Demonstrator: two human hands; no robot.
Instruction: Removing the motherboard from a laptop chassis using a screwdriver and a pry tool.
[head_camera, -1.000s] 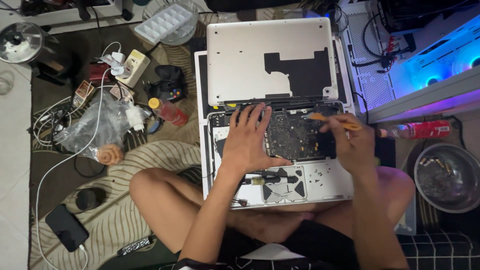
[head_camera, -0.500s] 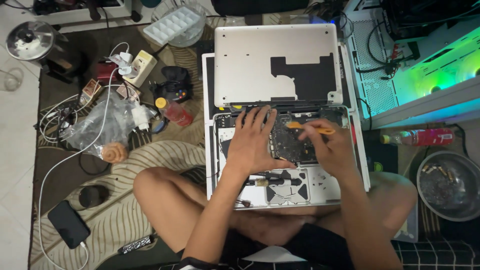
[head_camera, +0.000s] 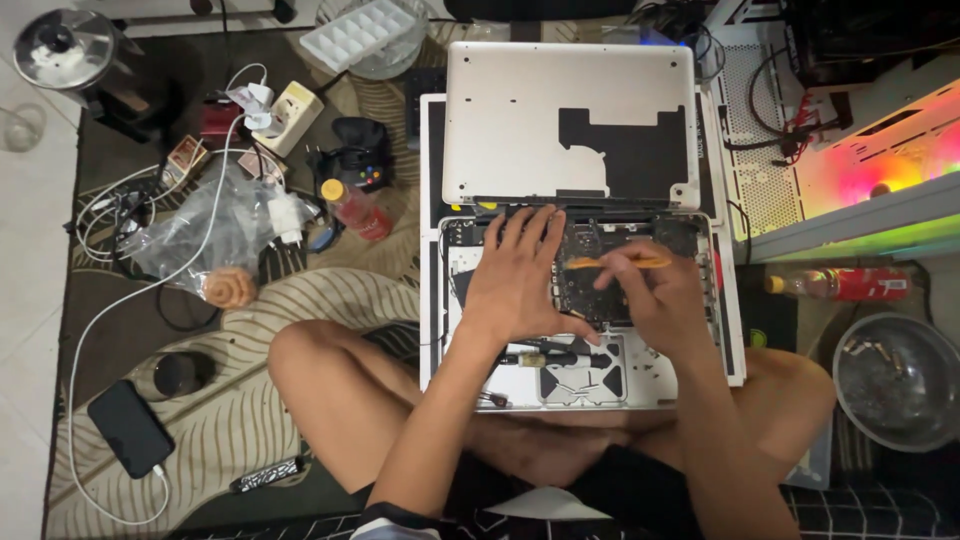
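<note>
Laptop (head_camera: 590, 300) opened | left hand (head_camera: 520, 275) flat, fingers spread on board | right hand (head_camera: 655, 295) pinching orange tool (head_camera: 610, 263)

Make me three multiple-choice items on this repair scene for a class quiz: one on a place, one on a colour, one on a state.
1. Where does the left hand rest?
A. on the opened laptop
B. on the black phone
C. on the ice tray

2. What colour is the tool in the right hand?
A. blue
B. orange
C. white

3. In what state is the laptop's bottom cover?
A. screwed on
B. removed, lying beyond the laptop
C. held in a hand

Answers: 1 A, the palm lies flat on the exposed internals. 2 B, its handle shows orange. 3 B, the silver panel lies apart above the open case.
</note>
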